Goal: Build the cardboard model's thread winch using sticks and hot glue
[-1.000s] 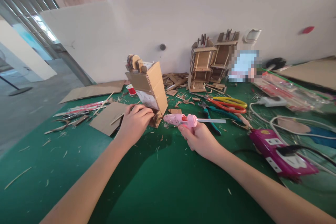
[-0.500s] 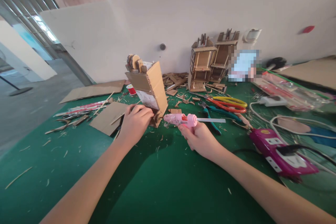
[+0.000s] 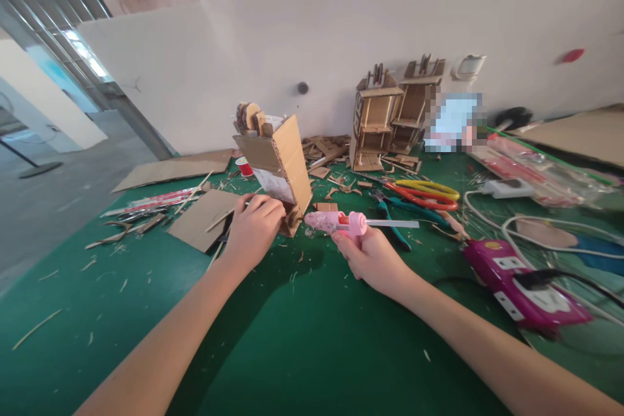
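Note:
A tall cardboard box structure [image 3: 294, 162] with round wooden and cardboard discs on top stands upright on the green table. My left hand [image 3: 257, 222] is closed at its lower front, gripping the bottom part; the fingertips are partly hidden inside the opening. In my right hand [image 3: 366, 253] is a pink glue gun [image 3: 336, 222], with a clear glue stick jutting out of its back end. The gun's nozzle points left and sits close to the box's lower right corner; whether it touches I cannot tell.
Two similar cardboard structures [image 3: 374, 120] stand by the wall. Right of my hands lie scissors [image 3: 424, 195], teal-handled pliers [image 3: 392, 224] and a magenta power strip [image 3: 526, 286] with cables. Leftward are a flat cardboard piece [image 3: 202, 220], a red-and-white spool [image 3: 244, 167] and scattered scraps.
Almost nothing differs. Both hands, the glue gun and the box hold their places, with only a slight shift of the whole view.

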`<state>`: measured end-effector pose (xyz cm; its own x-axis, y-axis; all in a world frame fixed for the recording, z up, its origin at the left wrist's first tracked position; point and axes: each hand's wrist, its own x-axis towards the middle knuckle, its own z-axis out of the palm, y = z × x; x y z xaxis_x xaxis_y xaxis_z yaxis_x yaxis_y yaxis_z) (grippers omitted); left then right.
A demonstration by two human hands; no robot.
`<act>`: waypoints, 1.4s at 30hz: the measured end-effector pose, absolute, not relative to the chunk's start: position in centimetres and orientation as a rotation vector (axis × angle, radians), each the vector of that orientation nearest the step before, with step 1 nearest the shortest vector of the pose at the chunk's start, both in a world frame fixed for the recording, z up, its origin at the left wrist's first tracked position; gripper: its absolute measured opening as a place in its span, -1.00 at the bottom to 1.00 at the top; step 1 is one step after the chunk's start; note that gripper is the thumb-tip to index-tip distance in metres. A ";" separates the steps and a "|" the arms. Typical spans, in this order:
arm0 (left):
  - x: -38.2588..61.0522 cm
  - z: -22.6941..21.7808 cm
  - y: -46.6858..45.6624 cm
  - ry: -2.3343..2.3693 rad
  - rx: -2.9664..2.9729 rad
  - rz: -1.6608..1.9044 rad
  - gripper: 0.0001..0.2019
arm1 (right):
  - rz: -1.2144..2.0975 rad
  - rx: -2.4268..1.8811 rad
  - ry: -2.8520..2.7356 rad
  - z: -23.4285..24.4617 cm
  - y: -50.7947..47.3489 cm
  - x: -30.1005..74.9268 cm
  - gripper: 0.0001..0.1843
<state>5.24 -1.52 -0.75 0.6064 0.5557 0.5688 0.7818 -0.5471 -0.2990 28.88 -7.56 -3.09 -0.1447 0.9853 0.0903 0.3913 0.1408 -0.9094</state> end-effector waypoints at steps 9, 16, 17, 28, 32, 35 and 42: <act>4.7 -0.3 -1.5 -1.030 -2.406 -0.610 -0.80 | 1.019 -1.330 -1.635 -2.5 -7.8 28.8 -0.53; 4.6 -0.3 -1.5 -1.040 -2.440 -0.587 -0.81 | 1.101 -1.307 -1.580 -1.4 -8.2 28.7 -0.62; 4.6 -0.4 -1.5 -1.042 -2.436 -0.584 -0.82 | 1.107 -1.309 -1.580 -1.4 -8.2 28.7 -0.62; 4.7 -0.6 -1.3 -1.034 -2.407 -0.568 -0.84 | 1.124 -1.309 -1.578 -1.1 -8.3 28.7 -0.65; 5.1 -0.2 -1.8 -1.018 -2.394 -0.501 -0.81 | 1.035 -1.376 -1.548 -1.1 -8.3 29.0 -0.60; 5.8 -0.1 -2.4 -1.027 -2.354 -0.483 -0.79 | 0.988 -1.477 -1.485 -0.8 -8.4 29.1 -0.58; 7.1 -0.5 -3.2 -1.076 -2.271 -0.521 -0.79 | 0.852 -1.462 -1.545 -0.3 -8.8 28.9 -0.59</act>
<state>7.11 -3.20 -0.55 0.6008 0.5718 0.5586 0.7928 -0.5159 -0.3246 28.86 -8.84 -0.32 0.0157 0.9935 0.1128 0.4349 0.0948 -0.8955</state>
